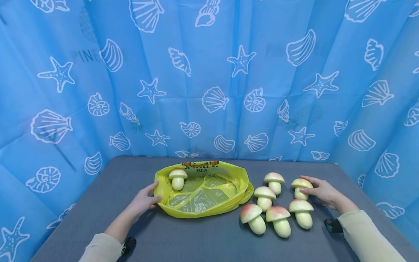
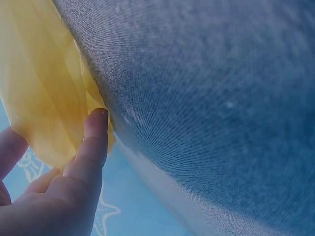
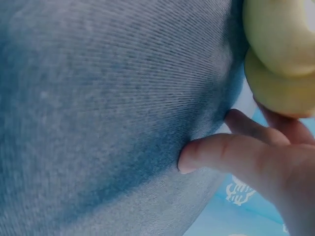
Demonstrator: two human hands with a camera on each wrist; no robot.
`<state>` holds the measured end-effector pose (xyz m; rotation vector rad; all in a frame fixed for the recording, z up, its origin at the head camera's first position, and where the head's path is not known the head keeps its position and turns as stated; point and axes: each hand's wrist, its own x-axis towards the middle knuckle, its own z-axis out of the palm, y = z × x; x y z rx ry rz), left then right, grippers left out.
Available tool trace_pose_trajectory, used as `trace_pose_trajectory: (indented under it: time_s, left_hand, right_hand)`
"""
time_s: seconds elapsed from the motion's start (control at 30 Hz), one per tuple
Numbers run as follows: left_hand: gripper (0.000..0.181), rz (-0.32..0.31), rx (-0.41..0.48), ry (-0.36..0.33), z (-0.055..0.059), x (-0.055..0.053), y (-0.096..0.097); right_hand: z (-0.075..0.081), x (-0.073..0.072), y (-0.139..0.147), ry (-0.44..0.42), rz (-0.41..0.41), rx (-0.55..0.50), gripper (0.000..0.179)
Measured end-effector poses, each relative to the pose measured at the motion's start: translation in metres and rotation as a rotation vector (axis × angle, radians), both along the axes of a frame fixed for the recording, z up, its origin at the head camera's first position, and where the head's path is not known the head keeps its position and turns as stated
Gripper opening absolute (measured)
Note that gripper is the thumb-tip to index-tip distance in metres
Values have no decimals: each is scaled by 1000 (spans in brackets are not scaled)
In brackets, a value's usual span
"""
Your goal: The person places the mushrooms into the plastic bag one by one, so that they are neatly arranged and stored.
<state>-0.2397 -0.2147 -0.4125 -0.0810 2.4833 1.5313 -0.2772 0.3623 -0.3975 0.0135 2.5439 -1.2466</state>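
Note:
A yellow-green plastic bag [image 1: 203, 211] lies with its mouth wide, one toy mushroom [image 1: 178, 179] inside at its left. My left hand [image 1: 143, 202] touches the bag's left side; in the left wrist view its extended fingers [image 2: 88, 157] lie against the yellow plastic. To the right, my right hand [image 1: 324, 191] reaches around the cap of a pale mushroom [image 1: 300, 186], index finger at the far side and thumb at the near side. In the right wrist view a mushroom [image 3: 280, 93] sits beside those fingers, while the thumb [image 3: 211, 155] is spread apart from it.
Several more red-tinged mushrooms stand or lean on the grey tabletop [image 1: 203, 240], including one mushroom [image 1: 301, 214] just in front of the right hand and another [image 1: 274, 182] to its left. A blue shell-print curtain [image 1: 209, 80] hangs behind the table.

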Motion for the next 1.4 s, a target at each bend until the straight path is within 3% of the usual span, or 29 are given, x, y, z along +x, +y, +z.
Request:
trace_pose_trajectory:
  time_s: [0.23, 0.53, 1.13, 1.4]
  left_hand:
    - [66, 6, -3, -5, 1, 0, 0]
    - [66, 8, -5, -3, 0, 0, 1]
    - [66, -1, 8, 3, 0, 1, 2]
    - [65, -13, 11, 8, 1, 1, 1]
  right_hand:
    - [-2, 1, 5, -41, -62, -108, 81]
    - [15, 7, 13, -119, -71, -196, 84]
    - [48, 15, 2, -48, -6, -152, 79]
    - [56, 19, -7, -4, 36, -200, 75]
